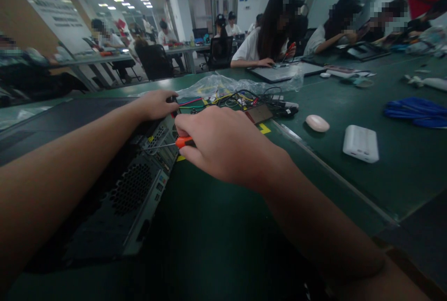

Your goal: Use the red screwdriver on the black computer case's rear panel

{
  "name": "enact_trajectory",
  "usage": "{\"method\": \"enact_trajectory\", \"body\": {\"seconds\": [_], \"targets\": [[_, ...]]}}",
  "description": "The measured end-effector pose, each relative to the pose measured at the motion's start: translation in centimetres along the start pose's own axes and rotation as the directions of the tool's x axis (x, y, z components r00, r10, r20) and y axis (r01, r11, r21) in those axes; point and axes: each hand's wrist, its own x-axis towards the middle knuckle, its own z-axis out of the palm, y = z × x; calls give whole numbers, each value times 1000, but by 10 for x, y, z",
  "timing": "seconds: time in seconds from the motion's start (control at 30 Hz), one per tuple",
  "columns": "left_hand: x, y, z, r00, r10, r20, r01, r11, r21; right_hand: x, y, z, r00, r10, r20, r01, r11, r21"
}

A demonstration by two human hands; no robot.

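A black desktop computer case [131, 187] lies on the green table at the left, its rear panel with a honeycomb vent and ports facing right. My right hand [230, 145] is closed around a screwdriver [184, 142] with an orange and black handle. Its thin shaft points left, and the tip meets or nearly meets the rear panel near the slot covers. At the case's far end is my left hand [159, 104], fingers curled by a small dark piece with some red below it. What that piece is, I cannot make out.
Behind my hands lie tangled cables [244, 99] and clear plastic wrap [213, 84]. To the right are a pinkish oval object [317, 123], a white box-shaped device [361, 143] and a blue bundle [417, 111]. Across the table, a person [268, 36] works over a flat panel [286, 72].
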Motion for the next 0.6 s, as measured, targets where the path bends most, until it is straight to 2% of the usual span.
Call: {"method": "enact_trajectory", "body": {"seconds": [0.27, 0.6], "targets": [[1, -1, 1, 1000, 9, -10, -9, 1000, -9, 1, 0, 2, 999, 1, -40, -1, 1000, 2], [11, -12, 12, 998, 19, -67, -21, 1000, -18, -1, 1, 2, 999, -30, -19, 31, 998, 46]]}}
